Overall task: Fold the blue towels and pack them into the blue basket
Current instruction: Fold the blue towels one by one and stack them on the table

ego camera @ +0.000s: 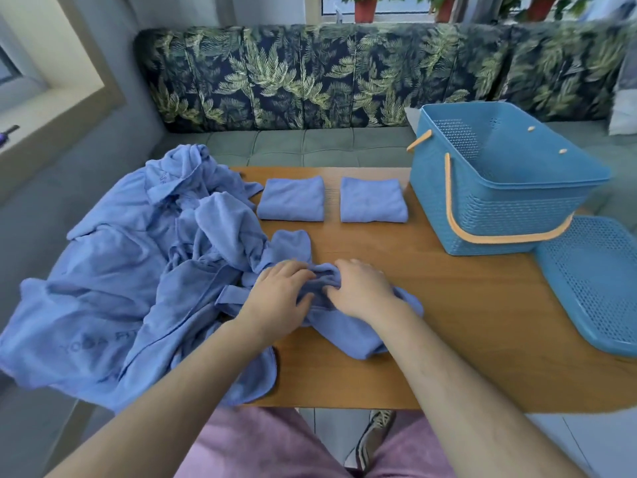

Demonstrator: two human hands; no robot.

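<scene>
Head view, the only one. A wooden desk (465,322) stands before a seated person, with a leaf-print sofa (310,81) behind it. The left hand (279,294) and right hand (362,288) meet near the desk's front middle on a crumpled blue towel (348,334). The fingers (296,270) of both hands curl into the bunched cloth and grip it, knuckles almost touching. This towel lies rumpled on the desk, partly under the right forearm, not yet flattened or squared. Beyond the hands, near the far edge, the left folded towel (292,199) and the right folded towel (373,200) sit side by side with a narrow gap between, neither packed. To the left, a heap of unfolded blue towels (138,270) spills over the desk's left edge; how many it holds cannot be told. The blue basket (499,181) stands at the far right corner, its tan handle lowered against the near wall. No towel shows inside, though its floor is partly hidden. The basket lid (596,281) lies flat just beside it. Judgement: early to middle stage. Two folds are done, a third is barely begun, the heap remains, and packing is not started.
</scene>
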